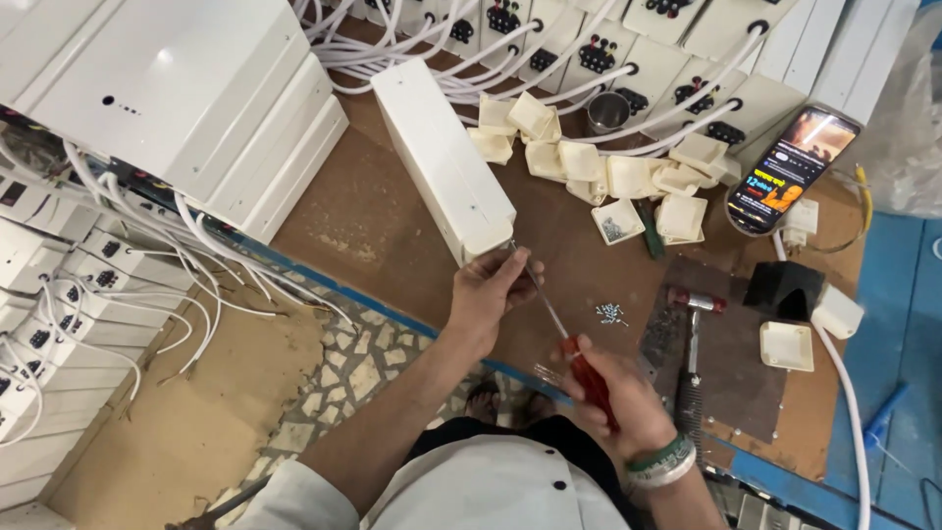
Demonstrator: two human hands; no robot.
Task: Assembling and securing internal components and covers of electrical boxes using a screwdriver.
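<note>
Right hand: nearest, gripping the red handle of a screwdriver. Its shaft is running up and left, tip meeting the near end of the white box.

Left hand: fingers pinching the shaft just below the tip, beside the box end.

Box: lying on the counter, long axis running away from the person, leaning left.

Screws: lying loose beside a hammer.

Small square tray: holding grey bits, too small to tell.

Steel cup: sitting farther back; contents unclear.
</note>
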